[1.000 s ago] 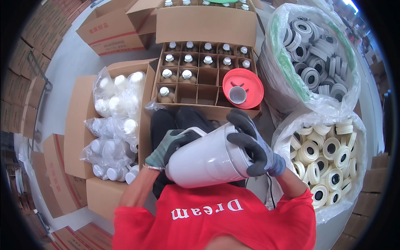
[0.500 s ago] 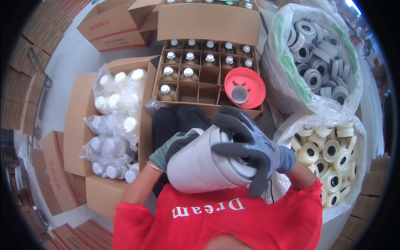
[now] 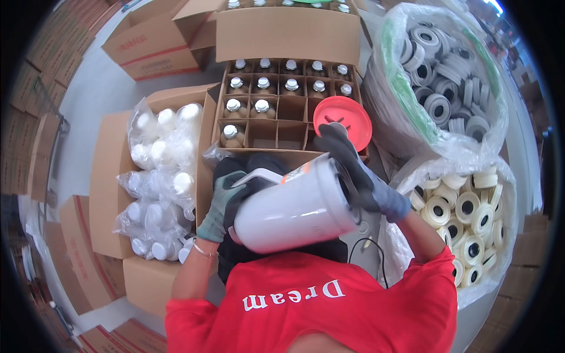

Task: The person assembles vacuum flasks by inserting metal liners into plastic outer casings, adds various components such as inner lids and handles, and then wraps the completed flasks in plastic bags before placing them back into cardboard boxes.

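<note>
A pale grey jug point(image 3: 285, 220) with a curved handle point(image 3: 265, 175) lies tilted over my lap, its base to the left and its mouth to the right. My left hand point(image 3: 228, 203), in a grey-green glove with dark palm, is closed round the base end beside the handle. At the mouth, my gloved right hand point(image 3: 364, 179) is slightly blurred, its fingers stretched toward a round red dish point(image 3: 360, 112). A small grey cup point(image 3: 337, 127) in the dish is partly covered by those fingertips. An orange label point(image 3: 297, 172) shows on the jug's upper side.
Ahead stands a divided carton point(image 3: 256, 151) of bottle-like pieces with whitish tops point(image 3: 233, 106). Bagged white pieces point(image 3: 159, 150) fill a carton at left. At right are plastic sacks of grey rings point(image 3: 438, 106) and cream rings point(image 3: 471, 247). A dark cable point(image 3: 381, 259) hangs near my right side.
The jug has turned more level, and its handle and orange label have come into view. My right hand has moved off the jug's mouth, up toward the red dish. My left hand still holds the base.
</note>
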Demonstrator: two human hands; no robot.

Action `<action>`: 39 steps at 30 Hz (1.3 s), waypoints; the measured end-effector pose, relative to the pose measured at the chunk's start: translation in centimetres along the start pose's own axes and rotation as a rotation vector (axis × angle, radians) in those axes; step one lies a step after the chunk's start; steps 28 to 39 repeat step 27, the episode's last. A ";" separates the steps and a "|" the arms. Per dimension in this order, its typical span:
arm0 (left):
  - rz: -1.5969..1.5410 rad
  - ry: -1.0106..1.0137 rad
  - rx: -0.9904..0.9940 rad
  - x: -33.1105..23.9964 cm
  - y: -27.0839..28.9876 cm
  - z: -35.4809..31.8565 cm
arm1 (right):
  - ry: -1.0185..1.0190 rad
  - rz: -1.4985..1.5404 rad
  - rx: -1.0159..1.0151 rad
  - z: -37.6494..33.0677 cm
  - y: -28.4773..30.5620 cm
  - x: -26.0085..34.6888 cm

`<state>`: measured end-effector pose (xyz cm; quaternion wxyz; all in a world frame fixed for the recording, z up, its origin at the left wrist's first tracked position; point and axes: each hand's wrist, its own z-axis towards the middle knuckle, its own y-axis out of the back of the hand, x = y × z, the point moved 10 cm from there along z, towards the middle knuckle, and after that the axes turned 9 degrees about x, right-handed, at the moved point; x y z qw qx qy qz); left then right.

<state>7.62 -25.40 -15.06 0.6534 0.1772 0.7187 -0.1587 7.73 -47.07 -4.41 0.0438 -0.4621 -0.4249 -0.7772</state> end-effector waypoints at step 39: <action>-0.050 0.279 0.108 2.0 -1.6 -7.2 | -0.236 0.398 0.199 6.2 -9.0 -5.5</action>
